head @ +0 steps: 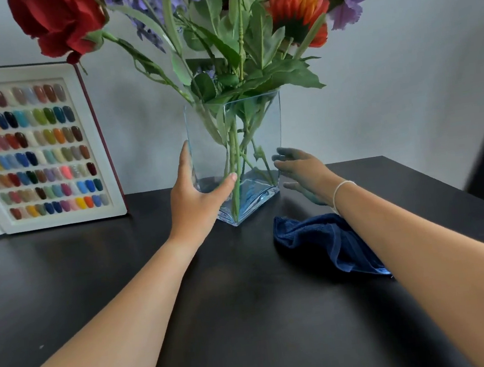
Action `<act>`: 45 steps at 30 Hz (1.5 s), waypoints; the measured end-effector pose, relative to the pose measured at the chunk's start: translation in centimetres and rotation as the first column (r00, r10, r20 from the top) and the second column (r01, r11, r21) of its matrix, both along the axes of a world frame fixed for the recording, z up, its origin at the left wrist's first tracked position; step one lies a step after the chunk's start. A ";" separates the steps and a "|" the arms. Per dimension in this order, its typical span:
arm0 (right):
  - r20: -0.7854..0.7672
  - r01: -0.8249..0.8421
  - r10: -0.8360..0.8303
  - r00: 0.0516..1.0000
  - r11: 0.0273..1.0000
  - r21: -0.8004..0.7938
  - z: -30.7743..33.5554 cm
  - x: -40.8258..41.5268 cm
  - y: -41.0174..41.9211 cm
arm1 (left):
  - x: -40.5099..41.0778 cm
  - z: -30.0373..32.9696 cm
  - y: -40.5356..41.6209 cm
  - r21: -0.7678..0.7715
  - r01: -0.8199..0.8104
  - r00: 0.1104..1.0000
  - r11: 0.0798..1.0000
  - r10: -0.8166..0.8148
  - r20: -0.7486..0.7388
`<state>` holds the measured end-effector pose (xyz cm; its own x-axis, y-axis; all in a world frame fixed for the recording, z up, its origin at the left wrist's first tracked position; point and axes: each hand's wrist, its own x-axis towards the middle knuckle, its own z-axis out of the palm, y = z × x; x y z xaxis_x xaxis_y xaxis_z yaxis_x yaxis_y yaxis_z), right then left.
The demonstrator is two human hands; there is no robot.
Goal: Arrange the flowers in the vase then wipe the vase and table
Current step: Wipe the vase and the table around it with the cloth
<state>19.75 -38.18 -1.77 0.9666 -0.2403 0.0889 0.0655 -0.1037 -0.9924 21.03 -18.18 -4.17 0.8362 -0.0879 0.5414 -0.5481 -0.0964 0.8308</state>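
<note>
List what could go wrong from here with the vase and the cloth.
1. The flowers spread tall and wide over the narrow glass vase; a push from the left hand could tip it.
2. The right hand looks blurred near the vase and might knock it.
3. The cloth lies under the right forearm and could get dragged along the table.

Left of frame: an open nail colour sample book (pixel 34 151), white pages, dark red cover edge, standing propped against a plain pale wall (pixel 403 82). Swatches in seven rows.
</note>
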 end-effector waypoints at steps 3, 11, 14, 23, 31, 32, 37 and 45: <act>0.050 0.091 -0.089 0.995 0.995 -0.049 0.0 0.0 -0.1 | 0.2 0.0 0.4 0.004 -0.008 1.000 1.000 0.008 -0.003; 0.150 0.206 -0.179 0.972 0.959 -0.195 0.3 -0.2 0.4 | 1.6 0.0 1.8 -0.048 -0.093 0.991 0.995 0.088 -0.098; 0.170 0.219 -0.182 0.969 0.947 -0.234 0.3 -0.3 0.5 | 2.3 0.0 1.8 -0.108 -0.054 0.987 0.993 0.037 -0.154; 0.195 0.229 -0.184 0.964 0.943 -0.241 0.0 -0.5 0.7 | 4.1 -0.2 1.8 -0.136 -0.014 0.984 0.991 -0.010 -0.177; -0.034 0.074 -0.115 0.993 0.812 -0.579 2.6 -4.3 0.6 | 3.9 -0.2 1.9 -0.099 0.007 0.986 0.995 -0.024 -0.167; -0.051 0.017 -0.071 0.996 0.727 -0.687 3.1 -5.7 0.4 | 3.9 -0.2 2.0 -0.093 0.011 0.986 0.996 -0.027 -0.165; -0.371 -0.372 0.078 0.925 0.372 -0.850 2.1 -12.6 1.0 | 3.6 -0.1 1.9 -0.105 0.015 0.984 0.994 -0.033 -0.173; 0.119 0.065 0.098 0.988 0.432 -0.899 -0.3 -8.8 1.6 | 3.4 -0.1 2.1 -0.075 0.032 0.984 0.997 -0.044 -0.172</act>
<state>10.98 -36.56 -2.04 0.9270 0.0706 0.3683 0.1964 -0.9281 -0.3164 24.39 -16.08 -4.26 0.9147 -0.0879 0.3945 -0.3972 -0.0151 0.9176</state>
